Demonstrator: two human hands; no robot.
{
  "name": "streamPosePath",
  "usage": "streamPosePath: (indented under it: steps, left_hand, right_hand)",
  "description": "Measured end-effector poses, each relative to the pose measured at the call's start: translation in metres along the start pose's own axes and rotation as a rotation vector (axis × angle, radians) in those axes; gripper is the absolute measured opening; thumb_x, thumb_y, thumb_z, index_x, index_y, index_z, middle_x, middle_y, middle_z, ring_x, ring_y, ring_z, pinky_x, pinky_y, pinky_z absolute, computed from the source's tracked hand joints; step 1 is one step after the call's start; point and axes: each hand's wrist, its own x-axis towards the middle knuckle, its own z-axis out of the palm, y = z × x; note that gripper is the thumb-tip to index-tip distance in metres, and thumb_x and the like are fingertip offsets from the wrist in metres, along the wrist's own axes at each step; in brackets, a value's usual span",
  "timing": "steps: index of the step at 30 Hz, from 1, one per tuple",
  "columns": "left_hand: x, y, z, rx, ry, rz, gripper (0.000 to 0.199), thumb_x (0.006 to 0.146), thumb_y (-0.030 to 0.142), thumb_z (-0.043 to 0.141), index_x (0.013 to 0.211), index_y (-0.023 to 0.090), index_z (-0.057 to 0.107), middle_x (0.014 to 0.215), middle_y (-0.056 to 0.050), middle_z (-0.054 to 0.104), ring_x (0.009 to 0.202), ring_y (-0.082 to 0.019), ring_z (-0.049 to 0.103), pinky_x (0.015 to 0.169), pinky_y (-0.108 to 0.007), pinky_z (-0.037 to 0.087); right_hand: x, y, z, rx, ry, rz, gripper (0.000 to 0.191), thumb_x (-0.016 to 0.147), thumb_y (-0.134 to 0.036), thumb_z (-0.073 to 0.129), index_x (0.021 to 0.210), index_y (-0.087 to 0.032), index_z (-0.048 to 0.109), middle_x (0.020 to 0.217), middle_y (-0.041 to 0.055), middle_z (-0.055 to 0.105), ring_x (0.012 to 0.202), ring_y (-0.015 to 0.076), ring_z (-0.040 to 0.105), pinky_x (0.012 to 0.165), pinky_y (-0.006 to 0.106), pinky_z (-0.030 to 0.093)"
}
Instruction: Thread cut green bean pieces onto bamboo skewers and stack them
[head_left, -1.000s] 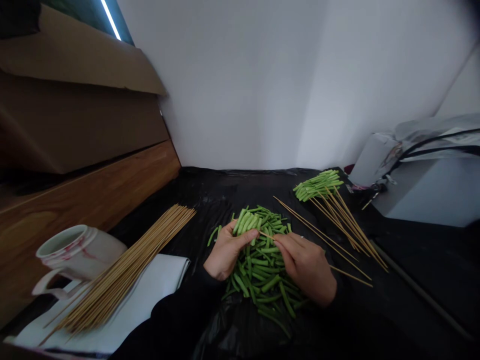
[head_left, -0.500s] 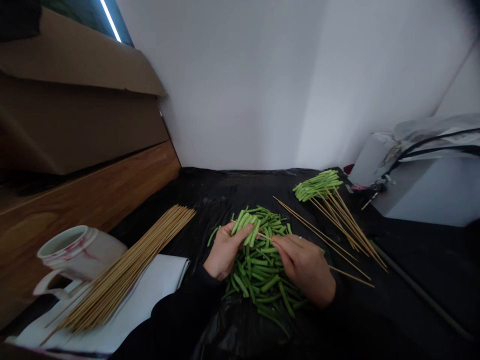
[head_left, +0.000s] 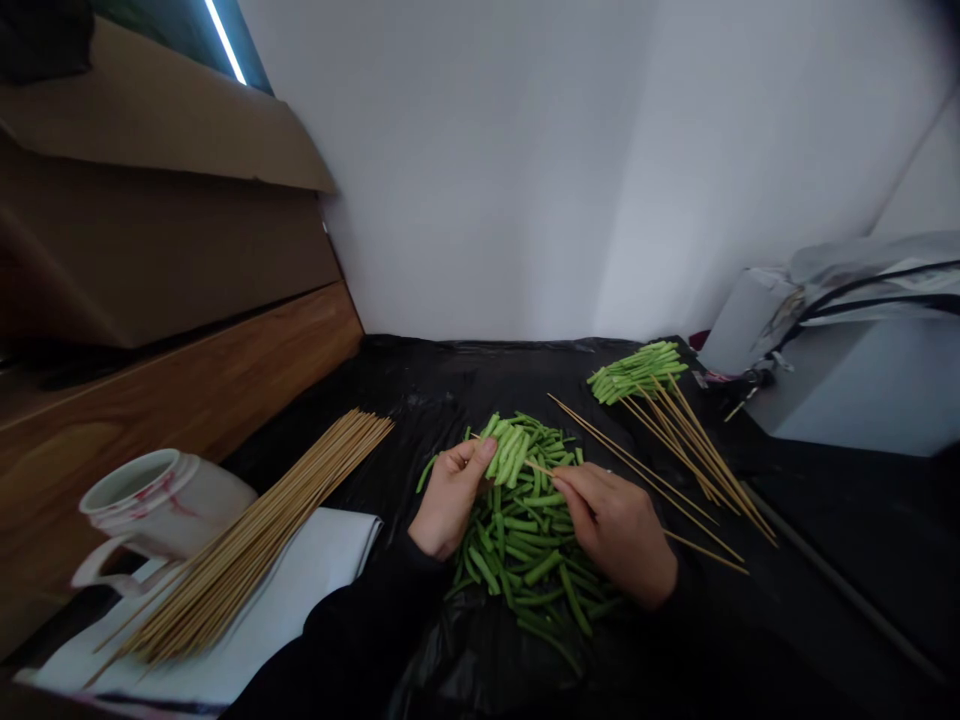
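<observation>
At the frame's centre, short, pale green beans (head_left: 512, 452) sit side by side on a thin tan skewer (head_left: 540, 468). The left hand (head_left: 450, 500) pinches the beans; the right hand (head_left: 619, 535) grips the skewer. A darker green pile (head_left: 525, 550) lies beneath. Lower left, a red-streaked mug (head_left: 187, 505) hides its contents, as does the upper-left carton (head_left: 187, 230).

PLACE: homelike room (exact kind unclear) | mug (head_left: 187, 505) — cardboard box (head_left: 180, 230) | plastic-covered surface (head_left: 442, 372)

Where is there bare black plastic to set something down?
Bare plastic shows between the bean pile and the wall, and between pile and skewer bundle. Crowded: beneath left hand and right hand, and among the loose skewers.
</observation>
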Motion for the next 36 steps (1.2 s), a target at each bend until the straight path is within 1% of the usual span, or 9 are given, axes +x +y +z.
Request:
streamPosePath:
  steps: [4, 9, 13, 16, 22, 26, 31, 33, 36]
  left_hand:
    - [-0.002, 0.002, 0.002, -0.021, 0.006, -0.031, 0.024, 0.069, 0.036, 0.077, 0.076, 0.014, 0.070, 0.071, -0.002, 0.068, 0.061, -0.012, 0.058, 0.064, -0.025, 0.046]
    - [-0.004, 0.006, 0.005, -0.044, 0.021, -0.022, 0.023, 0.068, 0.032, 0.078, 0.075, 0.013, 0.068, 0.068, -0.002, 0.068, 0.058, -0.011, 0.058, 0.060, -0.023, 0.046]
    - [-0.003, 0.010, 0.007, -0.099, 0.063, -0.022, 0.025, 0.064, 0.032, 0.081, 0.077, 0.013, 0.069, 0.072, -0.003, 0.069, 0.064, -0.013, 0.061, 0.063, -0.024, 0.048]
    - [-0.003, 0.011, 0.007, -0.118, 0.070, -0.027, 0.027, 0.060, 0.027, 0.083, 0.078, 0.013, 0.068, 0.073, -0.002, 0.069, 0.065, -0.012, 0.062, 0.064, -0.023, 0.049]
    - [-0.004, 0.008, 0.006, -0.122, 0.060, -0.016, 0.024, 0.062, 0.023, 0.082, 0.077, 0.013, 0.067, 0.073, -0.002, 0.069, 0.063, -0.012, 0.061, 0.063, -0.024, 0.049]
    - [0.000, 0.011, 0.005, -0.144, 0.149, 0.023, 0.028, 0.060, 0.023, 0.083, 0.081, 0.012, 0.068, 0.078, -0.003, 0.069, 0.067, -0.013, 0.062, 0.065, -0.024, 0.049]
    - [0.010, 0.017, -0.007, -0.219, 0.288, 0.124, 0.030, 0.059, 0.022, 0.084, 0.083, 0.012, 0.068, 0.078, -0.002, 0.067, 0.068, -0.009, 0.060, 0.062, -0.019, 0.048]
    - [0.013, 0.018, -0.011, -0.238, 0.311, 0.139, 0.029, 0.060, 0.021, 0.084, 0.083, 0.013, 0.067, 0.079, -0.001, 0.067, 0.069, -0.009, 0.060, 0.063, -0.019, 0.048]
    - [0.013, 0.018, -0.013, -0.249, 0.289, 0.136, 0.031, 0.062, 0.020, 0.083, 0.089, 0.015, 0.067, 0.085, -0.001, 0.068, 0.074, -0.010, 0.063, 0.068, -0.020, 0.050]
  right_hand:
    - [-0.001, 0.000, 0.000, -0.008, -0.010, 0.002, 0.022, 0.095, -0.020, 0.042, 0.092, -0.019, 0.063, 0.085, 0.0045, 0.066, 0.082, 0.0154, 0.062, 0.079, 0.028, 0.045]
    - [0.000, -0.001, -0.001, -0.012, -0.032, 0.017, 0.022, 0.095, -0.020, 0.042, 0.096, -0.019, 0.063, 0.085, 0.0040, 0.066, 0.083, 0.0156, 0.062, 0.079, 0.028, 0.045]
    - [0.000, 0.000, -0.001, -0.027, -0.035, 0.017, 0.021, 0.095, -0.019, 0.042, 0.099, -0.019, 0.063, 0.088, 0.0045, 0.066, 0.085, 0.0159, 0.062, 0.081, 0.028, 0.045]
    - [-0.001, 0.000, -0.001, -0.047, -0.032, -0.017, 0.022, 0.093, -0.016, 0.043, 0.101, -0.019, 0.063, 0.088, 0.0045, 0.066, 0.084, 0.0159, 0.062, 0.080, 0.028, 0.045]
    - [-0.002, -0.001, -0.002, -0.090, -0.043, -0.064, 0.023, 0.091, -0.013, 0.044, 0.104, -0.017, 0.063, 0.089, 0.0051, 0.066, 0.084, 0.0171, 0.061, 0.080, 0.028, 0.045]
    - [0.001, 0.003, -0.005, -0.137, -0.058, -0.068, 0.025, 0.092, -0.015, 0.044, 0.109, -0.018, 0.062, 0.089, 0.0055, 0.065, 0.085, 0.0172, 0.061, 0.080, 0.028, 0.045]
    - [0.006, 0.019, -0.014, -0.212, -0.029, -0.075, 0.024, 0.095, -0.020, 0.042, 0.110, -0.017, 0.060, 0.089, 0.0064, 0.065, 0.084, 0.0178, 0.060, 0.081, 0.029, 0.045]
    - [0.007, 0.024, -0.017, -0.196, -0.047, -0.084, 0.024, 0.095, -0.019, 0.041, 0.111, -0.017, 0.060, 0.092, 0.0068, 0.065, 0.088, 0.0177, 0.060, 0.084, 0.030, 0.044]
    - [0.010, 0.032, -0.021, -0.156, -0.084, -0.084, 0.025, 0.094, -0.016, 0.038, 0.107, -0.018, 0.060, 0.094, 0.0061, 0.065, 0.090, 0.0171, 0.060, 0.085, 0.029, 0.044]
